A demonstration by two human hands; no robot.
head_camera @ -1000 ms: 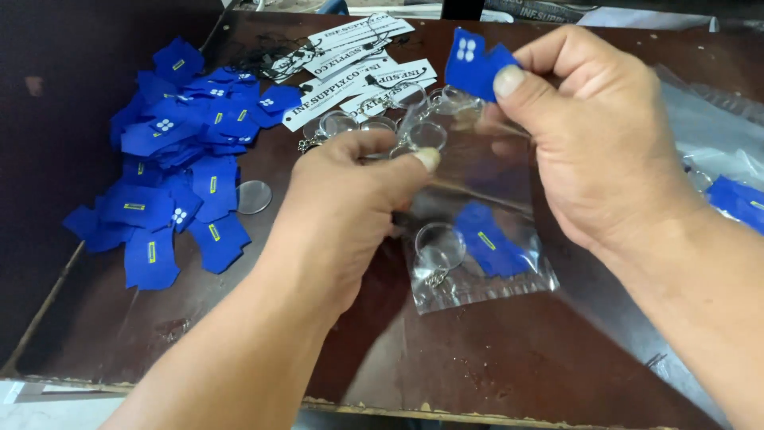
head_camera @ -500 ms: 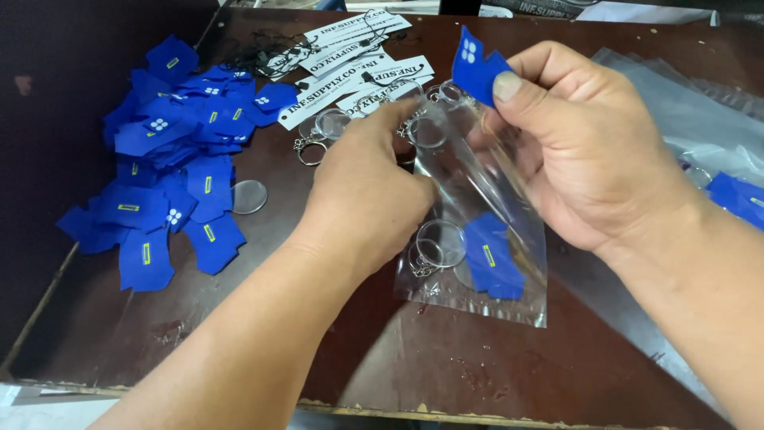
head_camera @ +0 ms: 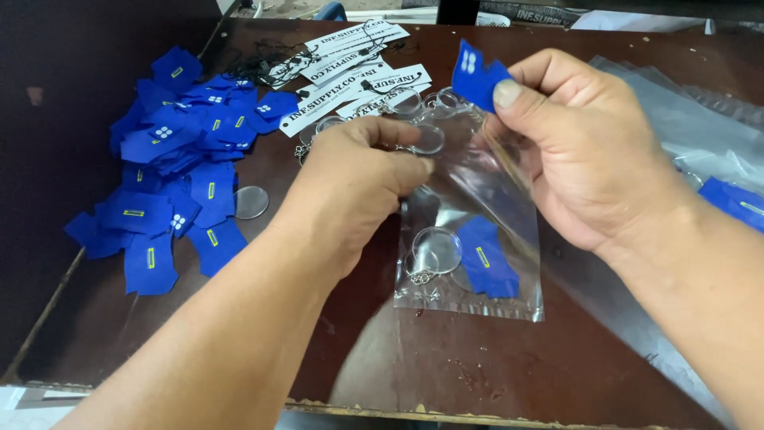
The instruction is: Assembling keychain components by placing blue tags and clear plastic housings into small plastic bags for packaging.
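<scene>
Clear plastic, the bag [head_camera: 477, 231] hangs over the brown table [head_camera: 557, 374], its mouth gripped between both hands, with a disc [head_camera: 436, 248] and a blue tag [head_camera: 485, 259] inside. The left hand [head_camera: 358, 179] pinches the bag's near edge; the right hand [head_camera: 585, 147] clamps the far edge together with another blue piece [head_camera: 476, 76]. A blue pile [head_camera: 171, 183] lies left, white labels [head_camera: 358, 60] beyond.

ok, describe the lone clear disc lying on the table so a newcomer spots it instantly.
Start at the heap of blue tags on the left of the brown table. At its right edge, left of the left hand, lies the clear round disc. It lies loose on bare wood; the other discs are bagged or ringed.
</scene>
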